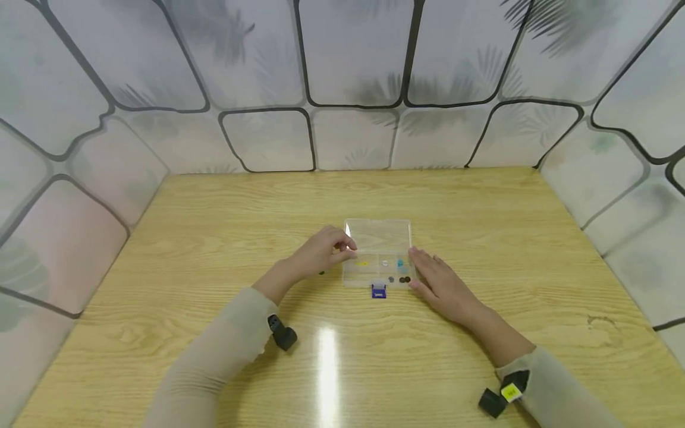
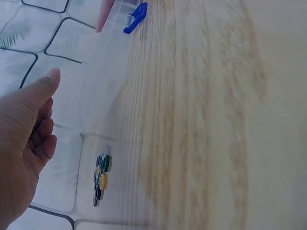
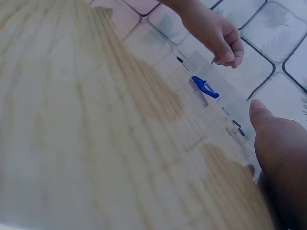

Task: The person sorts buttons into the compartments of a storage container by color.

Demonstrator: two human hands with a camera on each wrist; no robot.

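Observation:
A clear plastic compartment box (image 1: 377, 270) lies on the table with its clear lid (image 1: 378, 233) raised at the back and a blue latch (image 1: 379, 291) at the front. Small yellow pieces (image 1: 363, 263), blue pieces (image 1: 400, 263) and dark round pieces (image 1: 405, 279) sit in separate compartments. Over the box's left end is my left hand (image 1: 323, 252), fingers bent and thumb near the fingertips; whether something small is between them cannot be told. My right hand (image 1: 441, 286) rests along the right end, fingers fairly straight, touching the box.
Several small button-like pieces (image 2: 101, 175), green, yellow and dark, lie on the table left of the box, mostly hidden by the left hand in the head view. The wooden table (image 1: 241, 202) meets patterned cloth walls (image 1: 353, 139) at the back and sides.

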